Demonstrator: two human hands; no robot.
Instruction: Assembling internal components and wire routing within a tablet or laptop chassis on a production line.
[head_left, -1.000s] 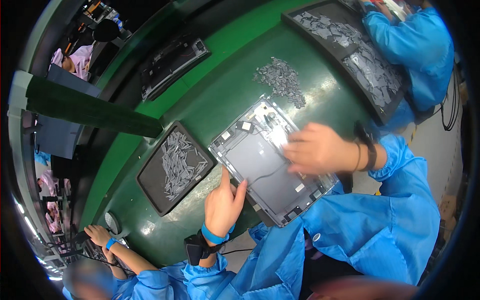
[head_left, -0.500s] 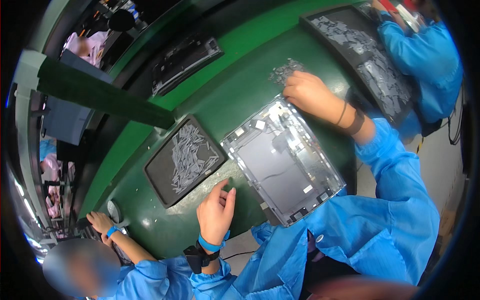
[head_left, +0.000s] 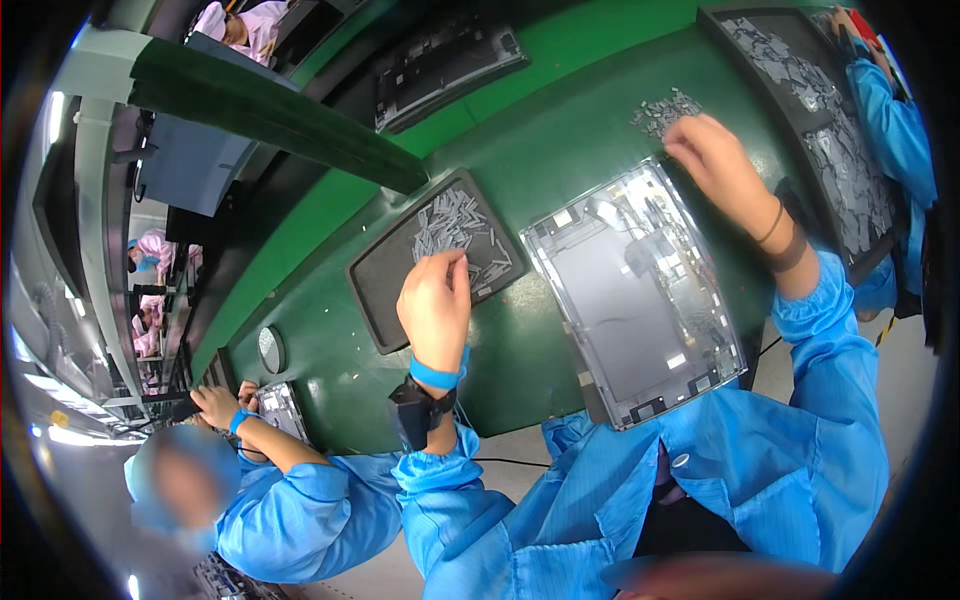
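My left hand [head_left: 433, 312] reaches over the near edge of a shallow black tray [head_left: 376, 302]. Its fingers are drawn together beside a heap of thin grey strips [head_left: 452, 217]; whatever they may hold is hidden. Beyond the far right corner of an opened tablet-like device [head_left: 610, 300], my right hand [head_left: 712, 165] has its fingers pinched at a loose pile of small grey pieces [head_left: 668, 110]. Nothing can be made out between those fingertips. The device lies flat in front of me, its inside showing a large grey panel, a cable and boards.
A larger black tray [head_left: 800, 110] of grey flakes stands at the right, by a co-worker's blue sleeve [head_left: 890, 125]. Stacked dark housings [head_left: 450, 70] lie at the back. A green post [head_left: 280, 120] crosses the left. Another person [head_left: 300, 500] works at a device on the left.
My left hand has moved up from beside the tray to over its near edge, its fingers closing together. My right hand stays by the small pieces. The whole view has shifted.
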